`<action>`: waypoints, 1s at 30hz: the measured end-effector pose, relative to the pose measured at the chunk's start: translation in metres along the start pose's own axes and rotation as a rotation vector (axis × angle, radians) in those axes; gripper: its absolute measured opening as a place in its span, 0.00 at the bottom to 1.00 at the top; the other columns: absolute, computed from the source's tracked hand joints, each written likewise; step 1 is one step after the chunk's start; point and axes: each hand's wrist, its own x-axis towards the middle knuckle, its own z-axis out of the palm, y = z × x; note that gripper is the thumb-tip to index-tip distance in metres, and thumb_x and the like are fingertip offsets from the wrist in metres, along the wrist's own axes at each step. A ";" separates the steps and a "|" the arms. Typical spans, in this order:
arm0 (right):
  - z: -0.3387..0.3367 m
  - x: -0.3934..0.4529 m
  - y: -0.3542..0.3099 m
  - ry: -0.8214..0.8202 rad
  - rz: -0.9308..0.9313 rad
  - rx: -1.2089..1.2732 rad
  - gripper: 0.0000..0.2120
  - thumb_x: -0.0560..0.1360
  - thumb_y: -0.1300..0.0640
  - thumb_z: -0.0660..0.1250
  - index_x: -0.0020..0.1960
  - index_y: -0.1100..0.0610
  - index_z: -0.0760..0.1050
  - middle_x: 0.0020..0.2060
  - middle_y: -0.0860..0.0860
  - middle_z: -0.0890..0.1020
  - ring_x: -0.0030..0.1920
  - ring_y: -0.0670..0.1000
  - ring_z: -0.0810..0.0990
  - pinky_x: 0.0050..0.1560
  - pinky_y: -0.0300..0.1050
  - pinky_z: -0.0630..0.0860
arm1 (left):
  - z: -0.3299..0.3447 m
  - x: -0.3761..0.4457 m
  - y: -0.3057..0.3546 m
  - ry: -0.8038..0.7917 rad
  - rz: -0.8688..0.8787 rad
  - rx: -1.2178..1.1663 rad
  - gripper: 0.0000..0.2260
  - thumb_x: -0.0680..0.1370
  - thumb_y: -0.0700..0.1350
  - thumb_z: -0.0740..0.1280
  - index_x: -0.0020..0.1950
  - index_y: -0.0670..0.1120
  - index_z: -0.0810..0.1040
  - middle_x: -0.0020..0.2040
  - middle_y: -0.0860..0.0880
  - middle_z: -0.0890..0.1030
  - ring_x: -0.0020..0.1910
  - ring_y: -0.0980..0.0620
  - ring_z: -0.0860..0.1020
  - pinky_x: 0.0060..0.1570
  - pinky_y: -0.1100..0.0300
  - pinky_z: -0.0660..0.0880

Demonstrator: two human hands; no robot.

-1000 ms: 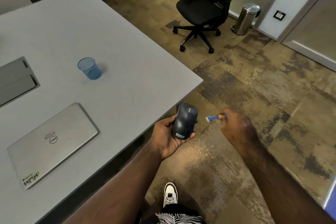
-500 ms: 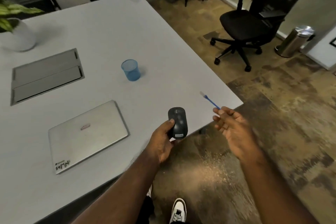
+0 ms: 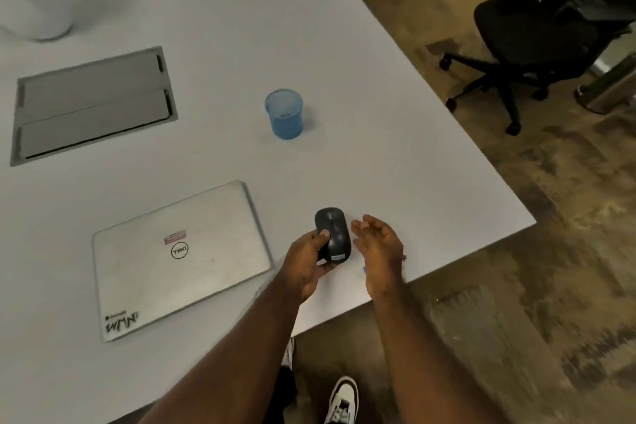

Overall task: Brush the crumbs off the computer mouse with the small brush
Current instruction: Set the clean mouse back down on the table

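Note:
My left hand (image 3: 309, 258) grips the black computer mouse (image 3: 333, 233) from its left side, just above the white table (image 3: 395, 165) near its front right edge. My right hand (image 3: 378, 248) is close on the mouse's right, fingers stretched forward and palm turned toward it. Of the small blue brush, only a tiny blue tip (image 3: 363, 269) shows under the heel of that hand. The rest is hidden, so I cannot tell whether the hand holds it.
A shut silver laptop (image 3: 179, 258) lies left of the mouse. A blue cup (image 3: 284, 113) stands further back, beside a grey cable hatch (image 3: 93, 103) and a white plant pot (image 3: 31, 0). A black office chair (image 3: 537, 31) and crumb-strewn floor lie right of the table edge.
Both hands have moved from over the floor to over the table. The mouse came down close to the tabletop. The brush, earlier sticking out from my right fingers, is now almost hidden.

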 end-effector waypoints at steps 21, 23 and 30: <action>-0.077 0.050 0.024 -0.189 -0.527 -1.814 0.12 0.80 0.53 0.65 0.63 0.48 0.76 0.59 0.48 0.80 0.58 0.49 0.76 0.57 0.42 0.70 | -0.022 0.038 0.008 0.025 -0.047 0.006 0.14 0.79 0.43 0.64 0.63 0.42 0.77 0.55 0.42 0.83 0.54 0.44 0.80 0.59 0.46 0.77; -0.066 0.055 0.020 -0.093 -0.482 -1.572 0.12 0.79 0.57 0.66 0.62 0.54 0.78 0.57 0.52 0.81 0.57 0.52 0.77 0.57 0.43 0.73 | -0.020 0.040 0.011 0.022 -0.036 0.005 0.14 0.79 0.43 0.64 0.65 0.44 0.75 0.58 0.41 0.81 0.56 0.43 0.80 0.58 0.46 0.77; 0.009 0.068 0.006 -0.102 -0.246 -0.891 0.13 0.84 0.61 0.55 0.57 0.63 0.77 0.54 0.59 0.81 0.54 0.58 0.79 0.54 0.46 0.73 | -0.002 0.052 0.018 0.077 0.001 0.093 0.15 0.79 0.44 0.64 0.66 0.44 0.73 0.59 0.42 0.80 0.54 0.45 0.80 0.48 0.54 0.80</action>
